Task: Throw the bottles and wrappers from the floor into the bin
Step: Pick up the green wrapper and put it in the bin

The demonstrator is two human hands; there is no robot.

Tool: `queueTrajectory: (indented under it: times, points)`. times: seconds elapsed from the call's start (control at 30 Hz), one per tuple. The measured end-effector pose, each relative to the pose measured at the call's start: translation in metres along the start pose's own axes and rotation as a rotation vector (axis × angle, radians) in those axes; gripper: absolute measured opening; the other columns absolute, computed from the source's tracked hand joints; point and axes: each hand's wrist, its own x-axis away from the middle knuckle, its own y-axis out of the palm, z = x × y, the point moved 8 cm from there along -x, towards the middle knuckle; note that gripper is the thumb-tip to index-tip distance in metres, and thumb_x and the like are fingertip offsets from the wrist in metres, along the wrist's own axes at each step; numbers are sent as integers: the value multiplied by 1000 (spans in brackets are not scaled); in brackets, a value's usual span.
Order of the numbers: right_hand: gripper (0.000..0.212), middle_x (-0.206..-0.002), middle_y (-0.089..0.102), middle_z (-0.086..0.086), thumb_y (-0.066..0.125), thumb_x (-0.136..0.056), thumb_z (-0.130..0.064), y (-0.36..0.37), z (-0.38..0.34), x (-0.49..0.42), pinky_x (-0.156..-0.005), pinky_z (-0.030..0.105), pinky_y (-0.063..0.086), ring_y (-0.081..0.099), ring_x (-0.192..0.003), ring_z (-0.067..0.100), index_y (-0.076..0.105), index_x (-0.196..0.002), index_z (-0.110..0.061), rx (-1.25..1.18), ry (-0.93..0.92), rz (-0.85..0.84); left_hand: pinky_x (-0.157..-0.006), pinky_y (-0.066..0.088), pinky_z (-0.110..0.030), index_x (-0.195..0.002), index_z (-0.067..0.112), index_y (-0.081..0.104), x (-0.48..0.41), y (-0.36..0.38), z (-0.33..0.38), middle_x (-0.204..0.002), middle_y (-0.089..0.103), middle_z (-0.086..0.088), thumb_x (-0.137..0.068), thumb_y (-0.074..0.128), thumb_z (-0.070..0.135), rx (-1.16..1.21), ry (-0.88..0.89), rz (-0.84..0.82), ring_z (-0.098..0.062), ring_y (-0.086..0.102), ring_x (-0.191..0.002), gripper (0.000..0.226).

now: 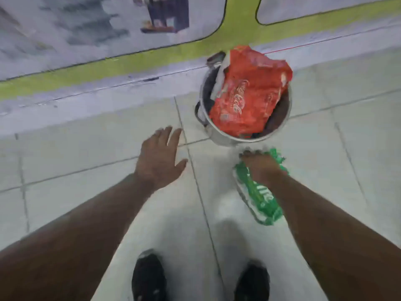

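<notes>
Right hand [261, 168] closed on a green wrapper [259, 192], knuckles up, fingers curled into the plastic at its far end. Wrapper hangs or trails back toward the near side, under the forearm; frame is motion-blurred, so cannot tell whether its near end touches the floor. White lettering on the green, only partly legible: looks like "...rite", most of it hidden by the wrist.

Left hand [159, 156] empty, fingers spread apart, palm down, hovering over the floor to the left of the bin. Not touching anything visible.

Metal bin [219, 132] stands just beyond the right hand, far and slightly right of centre. Round, shiny rim, dark handle on its left side, another at the far rim. Sticking up out of it: a large red wrapper [247, 92], crumpled, filling most of the opening and rising above the rim. White script on it reads "Coca-Cola", repeated at least twice.

Floor [91, 153] pale tiled, grey grout lines. Far side: a printed wall panel with a yellow-green band [130, 59] edged in black. Near edge: two black shoes [149, 279], toes pointing toward the bin.
</notes>
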Motion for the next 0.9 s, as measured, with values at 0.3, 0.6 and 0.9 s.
queueTrajectory:
  times: [0.3,0.6,0.9]
  points:
    - [25,-101,66,2,50,-79,-15,-10,7,6,-84,36,41,52,-103,29,67,-98,-16,181,9,5,-109,33,-51,-148,18,18,30,-2,-26,-155,29,-12,-82,51,57,-61,-43,-71,-34,26,-140,83]
    - [22,-92,68,0,55,-78,-30,-170,76,150,-75,32,43,58,-93,28,69,-92,-21,148,180,130,-107,33,-49,-148,16,25,56,-169,23,-153,32,-13,-83,56,51,30,-31,12,-35,32,-137,80]
    - [19,-74,68,13,64,-72,-30,-383,103,228,-73,38,50,58,-82,35,72,-76,-14,-18,305,457,-106,34,-49,-147,16,23,42,-308,40,-153,33,-13,-84,52,52,-4,17,146,-34,32,-137,78]
